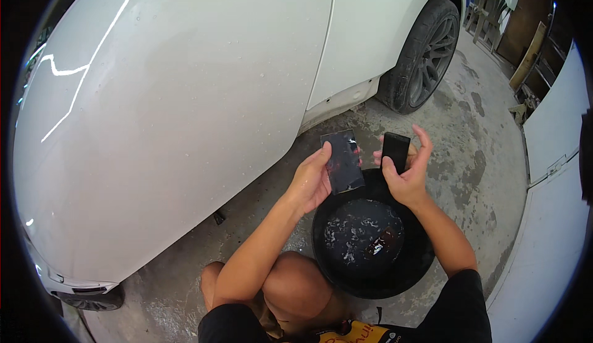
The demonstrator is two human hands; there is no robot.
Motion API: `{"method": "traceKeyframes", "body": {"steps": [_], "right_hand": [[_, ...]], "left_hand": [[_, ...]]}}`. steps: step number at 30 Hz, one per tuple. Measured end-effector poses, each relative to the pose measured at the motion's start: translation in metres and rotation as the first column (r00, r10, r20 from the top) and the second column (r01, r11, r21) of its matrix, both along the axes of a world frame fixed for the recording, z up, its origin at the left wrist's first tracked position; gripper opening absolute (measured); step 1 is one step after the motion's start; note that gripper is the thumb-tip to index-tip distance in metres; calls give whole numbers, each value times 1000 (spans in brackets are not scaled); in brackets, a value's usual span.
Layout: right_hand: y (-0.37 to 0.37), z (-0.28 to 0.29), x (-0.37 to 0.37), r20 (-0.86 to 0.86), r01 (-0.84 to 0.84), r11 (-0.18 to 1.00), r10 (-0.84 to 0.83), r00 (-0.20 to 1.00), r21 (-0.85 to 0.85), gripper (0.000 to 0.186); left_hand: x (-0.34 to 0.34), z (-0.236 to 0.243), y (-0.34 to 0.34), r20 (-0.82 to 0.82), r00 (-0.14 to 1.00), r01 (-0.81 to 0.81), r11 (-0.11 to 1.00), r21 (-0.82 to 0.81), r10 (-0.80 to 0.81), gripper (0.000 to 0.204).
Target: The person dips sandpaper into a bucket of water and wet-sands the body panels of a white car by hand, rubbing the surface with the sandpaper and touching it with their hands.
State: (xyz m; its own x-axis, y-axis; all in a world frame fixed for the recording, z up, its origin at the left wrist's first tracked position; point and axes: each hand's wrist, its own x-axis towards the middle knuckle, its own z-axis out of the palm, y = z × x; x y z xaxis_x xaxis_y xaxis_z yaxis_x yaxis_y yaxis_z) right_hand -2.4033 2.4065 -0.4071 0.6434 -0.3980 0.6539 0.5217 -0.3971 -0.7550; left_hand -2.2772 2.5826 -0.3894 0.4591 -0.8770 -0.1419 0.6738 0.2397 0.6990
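Observation:
My left hand [313, 177] grips a dark, wet rectangular sheet of sandpaper [344, 163] by its left edge, the thumb lying across the front. A short way to the right, my right hand [409, 185] holds a small black sanding block [395, 148] upright between thumb and fingers, its index finger lifted away. The sheet and the block are apart from each other. Both are held over the far side of a round black basin [421, 256]. Water with suds fills its bottom, and a small dark reddish-brown object [382, 242] shows in it.
To the left stands a white car, its wet, dull door panel [185, 121] dotted with drops. Its black-rimmed wheel [425, 59] is beyond the basin. A white metal door [543, 213] is on the right. The concrete floor [475, 151] has wet patches. My bent knee [299, 284] is beside the basin.

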Motion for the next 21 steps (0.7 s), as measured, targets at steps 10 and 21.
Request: {"method": "traceKeyframes", "body": {"steps": [10, 21], "right_hand": [[6, 4, -4, -337, -101, 986, 50, 940, -135, 68], [15, 0, 6, -192, -136, 949, 195, 962, 284, 43]], "left_hand": [[-38, -12, -19, 83, 995, -39, 987, -154, 52, 58], [-47, -20, -29, 32, 973, -222, 965, -143, 228, 49]]}}
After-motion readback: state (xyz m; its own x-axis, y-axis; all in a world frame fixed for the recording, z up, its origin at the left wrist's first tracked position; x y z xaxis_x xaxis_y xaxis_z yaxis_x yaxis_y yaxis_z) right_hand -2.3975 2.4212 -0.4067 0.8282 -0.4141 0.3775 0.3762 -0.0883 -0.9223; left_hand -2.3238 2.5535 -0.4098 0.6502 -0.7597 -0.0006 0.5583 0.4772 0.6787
